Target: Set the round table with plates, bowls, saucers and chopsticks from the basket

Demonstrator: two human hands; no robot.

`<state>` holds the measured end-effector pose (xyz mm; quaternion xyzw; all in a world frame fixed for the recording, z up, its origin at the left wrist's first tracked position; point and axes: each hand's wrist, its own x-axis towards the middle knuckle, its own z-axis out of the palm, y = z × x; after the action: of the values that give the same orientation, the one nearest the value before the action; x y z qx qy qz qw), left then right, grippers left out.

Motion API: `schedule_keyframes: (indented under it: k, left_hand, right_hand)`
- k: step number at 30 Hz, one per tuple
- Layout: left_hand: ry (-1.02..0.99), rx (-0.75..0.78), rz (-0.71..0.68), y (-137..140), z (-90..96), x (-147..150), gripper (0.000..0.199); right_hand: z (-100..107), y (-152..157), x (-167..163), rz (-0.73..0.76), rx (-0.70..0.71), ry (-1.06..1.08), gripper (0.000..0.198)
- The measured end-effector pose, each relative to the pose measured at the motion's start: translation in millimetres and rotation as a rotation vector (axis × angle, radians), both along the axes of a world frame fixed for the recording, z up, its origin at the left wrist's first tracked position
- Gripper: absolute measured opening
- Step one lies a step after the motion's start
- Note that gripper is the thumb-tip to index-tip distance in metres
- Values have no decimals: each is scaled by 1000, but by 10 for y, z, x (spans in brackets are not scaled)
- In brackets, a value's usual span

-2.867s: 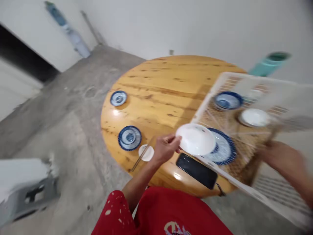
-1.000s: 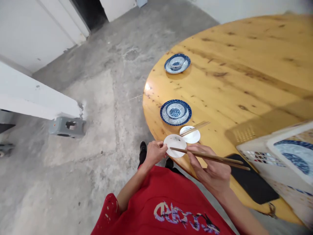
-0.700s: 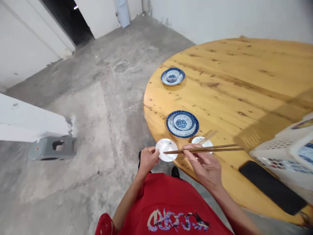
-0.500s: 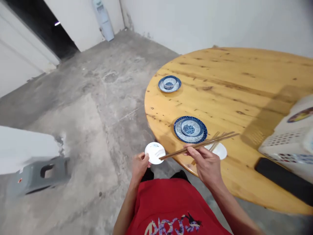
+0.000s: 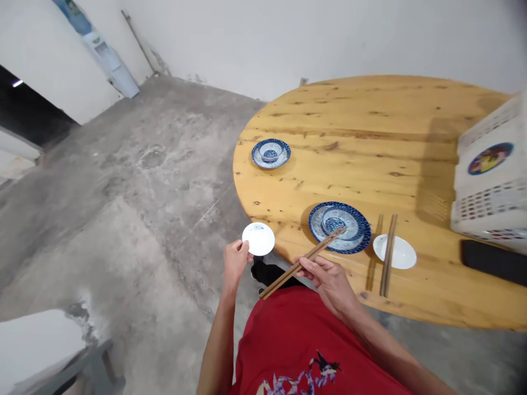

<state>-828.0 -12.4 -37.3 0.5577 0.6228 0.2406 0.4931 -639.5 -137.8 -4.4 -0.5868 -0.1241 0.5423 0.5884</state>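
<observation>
Pinched by its near edge, a small white dish (image 5: 259, 240) is in my left hand (image 5: 236, 262), beyond the table's left edge. My right hand (image 5: 328, 278) grips a pair of brown chopsticks (image 5: 284, 278) near their middle; they slant from my shirt up to the nearer plate. That blue-patterned plate (image 5: 361, 246) carries a blue-and-white bowl (image 5: 349, 222), and the far chopstick ends overlap the bowl in view. To the right, a second white dish (image 5: 405, 256) lies on the table with another pair of chopsticks (image 5: 389, 255) across it.
Farther back on the wooden table (image 5: 362, 164) stands another blue plate (image 5: 284, 159) with a bowl (image 5: 270, 151). A white perforated basket (image 5: 489, 192) and a black flat object (image 5: 492, 262) occupy the right side. A grey stool (image 5: 96, 367) is at lower left, a water dispenser (image 5: 111, 65) by the wall.
The view has turned right. My right hand's chopsticks have swung away from the left-hand dish, with their near ends now by my shirt. The left hand still holds its dish.
</observation>
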Motion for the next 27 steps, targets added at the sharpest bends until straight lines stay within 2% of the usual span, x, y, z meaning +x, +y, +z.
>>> schedule_keyframes:
  k: [6,11,15,20,24,27]
  left_hand:
    - [21,5,-194,1001,-97,355,38]
    - [54,-35,-313,1619,-257,749,37]
    - [28,-123,-369,1934,-471,1170,34]
    - [62,-136,-503,2175,-700,1613,35]
    - [31,-172,-589,2375,-784,1744,34]
    - [-16,-222,-654,2571,-797,1764,31]
  right_hand:
    - [-144,716,78,-172,6,82,44]
    - [-179,1150,176,-322,13,97,42]
    - [-130,1255,268,-441,3,41,39]
    - [-95,1144,276,-694,-27,-35,32]
    - [-119,1148,102,-885,-68,-46,27]
    - [-145,1328,-92,-1010,-89,-39,27]
